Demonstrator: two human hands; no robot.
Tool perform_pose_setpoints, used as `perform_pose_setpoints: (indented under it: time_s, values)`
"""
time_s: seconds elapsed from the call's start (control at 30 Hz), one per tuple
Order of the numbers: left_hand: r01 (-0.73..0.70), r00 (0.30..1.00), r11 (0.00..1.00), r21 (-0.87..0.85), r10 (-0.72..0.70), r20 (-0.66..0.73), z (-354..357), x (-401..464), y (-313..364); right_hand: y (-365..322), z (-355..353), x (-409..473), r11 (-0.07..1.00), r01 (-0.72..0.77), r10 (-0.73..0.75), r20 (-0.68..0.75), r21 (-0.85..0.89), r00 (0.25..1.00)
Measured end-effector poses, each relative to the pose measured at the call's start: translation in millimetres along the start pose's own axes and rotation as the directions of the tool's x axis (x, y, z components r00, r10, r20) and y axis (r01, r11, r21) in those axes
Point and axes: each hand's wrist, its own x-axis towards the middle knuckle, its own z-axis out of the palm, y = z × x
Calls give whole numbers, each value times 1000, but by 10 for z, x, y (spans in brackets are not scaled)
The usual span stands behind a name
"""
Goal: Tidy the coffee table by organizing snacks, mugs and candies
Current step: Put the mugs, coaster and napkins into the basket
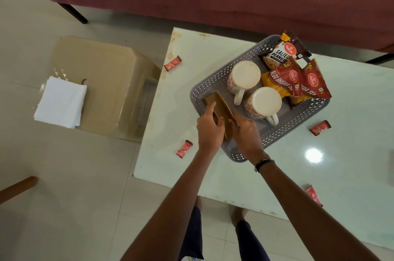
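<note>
Both hands [226,130] gripped a wooden holder [219,111] inside the basket [277,132] already holding mugs [244,77] and snacks [294,81], candies [319,127] left scattered around it.

hands [228,132] on wooden holder [220,111]

One head view, steeply downward

I look from head height, forward and down onto the table [234,175]; both forearms reach in close from the bottom edge; floor fills the left.
</note>
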Motion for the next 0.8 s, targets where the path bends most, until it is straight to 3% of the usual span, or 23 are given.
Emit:
perform_pose_setpoints:
  time_s: [0.1,0.2,0.3,0.47,0.57,0.8]
  values:
    - [-44,999,998,-38,44,-6,-71,-38,-13,-105,-90,-27,989,48,-58,-70,-140,996]
    - [-160,980,983,-89,147,-136,-241,-129,-10,-320,-191,-31,966,131,-182,-230,-221,956]
    - [-222,945,964,-147,176,-275,-525,-142,-108,-619,-178,46,959,197,-246,-256,-202,935]
    - [-201,897,976,-89,147,-416,-1189,90,-547,-1245,242,317,925,343,-368,-171,-162,914]
    - [-153,865,987,48,157,-476,-1677,308,-917,-1655,665,477,908,403,-415,-96,-117,905]
    - [115,874,933,340,68,-481,-2671,762,-1676,-2392,1460,727,902,429,-431,69,35,900]
